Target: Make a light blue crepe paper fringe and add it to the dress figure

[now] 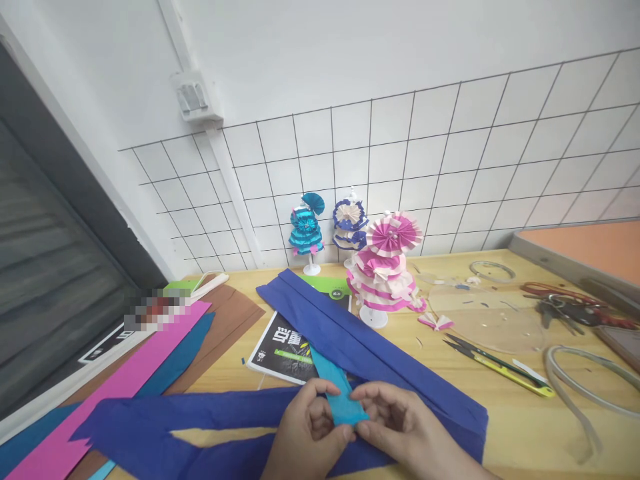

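Observation:
Both hands meet at the near middle of the table around a light-blue strip of crepe paper [345, 405]. The fingers of my left hand [307, 427] are curled, with thumb and fingertips pinching its left edge. My right hand [400, 423] pinches the lower right corner between thumb and forefinger. The strip's far end runs up to a long folded dark-blue paper strip [360, 333], which partly covers it. Below my hands lies another dark-blue paper piece [200, 410], spread to the left.
Three paper-dress figures stand at the back: turquoise [307, 230], blue and cream [350, 230], pink and white [383, 273]. Yellow-handled thread snips [520, 377], clear tubing [565, 387] and keys [557, 310] lie right. Pink [125, 390] and brown paper [220, 330] lie left; a booklet [280, 347] sits centrally.

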Available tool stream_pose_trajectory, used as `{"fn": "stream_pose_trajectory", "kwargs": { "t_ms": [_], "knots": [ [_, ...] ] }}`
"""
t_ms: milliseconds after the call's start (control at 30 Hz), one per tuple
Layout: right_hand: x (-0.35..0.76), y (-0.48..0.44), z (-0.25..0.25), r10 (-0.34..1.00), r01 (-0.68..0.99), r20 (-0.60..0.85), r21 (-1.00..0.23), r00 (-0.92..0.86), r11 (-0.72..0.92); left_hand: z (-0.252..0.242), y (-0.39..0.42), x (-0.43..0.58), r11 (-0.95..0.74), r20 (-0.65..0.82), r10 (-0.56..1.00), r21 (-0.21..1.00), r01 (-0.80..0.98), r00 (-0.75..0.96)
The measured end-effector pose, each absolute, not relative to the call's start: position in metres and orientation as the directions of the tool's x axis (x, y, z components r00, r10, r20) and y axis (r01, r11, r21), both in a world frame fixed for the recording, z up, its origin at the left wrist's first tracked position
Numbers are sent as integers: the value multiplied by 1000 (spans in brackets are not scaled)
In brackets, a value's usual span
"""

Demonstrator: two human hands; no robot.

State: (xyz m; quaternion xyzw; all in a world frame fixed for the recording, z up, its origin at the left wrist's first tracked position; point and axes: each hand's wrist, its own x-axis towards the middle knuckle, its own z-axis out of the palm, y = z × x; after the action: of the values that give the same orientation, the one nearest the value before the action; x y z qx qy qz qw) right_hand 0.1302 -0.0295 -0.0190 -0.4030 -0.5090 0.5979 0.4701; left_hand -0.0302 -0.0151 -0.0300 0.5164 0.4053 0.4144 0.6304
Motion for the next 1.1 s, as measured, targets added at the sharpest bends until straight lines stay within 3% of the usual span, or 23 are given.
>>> {"fn": "stream_pose_trajectory", "kwargs": {
  "t_ms": [200, 333, 500, 1100],
  "knots": [
    [131, -29, -24, 978, -115, 17, -993, -210, -7, -21, -19, -30, 22, -44, 954, 997, 76, 298],
    [134, -32, -12, 986, 84, 72, -993, -152, 85, -13, -23, -33, -156, 94, 959, 962, 225, 266],
    [136, -36, 0, 967, 284, 199, -929, -161, 239, -8, -28, -35, -331, 262, 928, 907, 262, 263],
    [136, -36, -11, 976, 277, 174, -939, -134, 206, -13, -25, -34, -252, 174, 936, 938, 237, 305]
  ]
}}
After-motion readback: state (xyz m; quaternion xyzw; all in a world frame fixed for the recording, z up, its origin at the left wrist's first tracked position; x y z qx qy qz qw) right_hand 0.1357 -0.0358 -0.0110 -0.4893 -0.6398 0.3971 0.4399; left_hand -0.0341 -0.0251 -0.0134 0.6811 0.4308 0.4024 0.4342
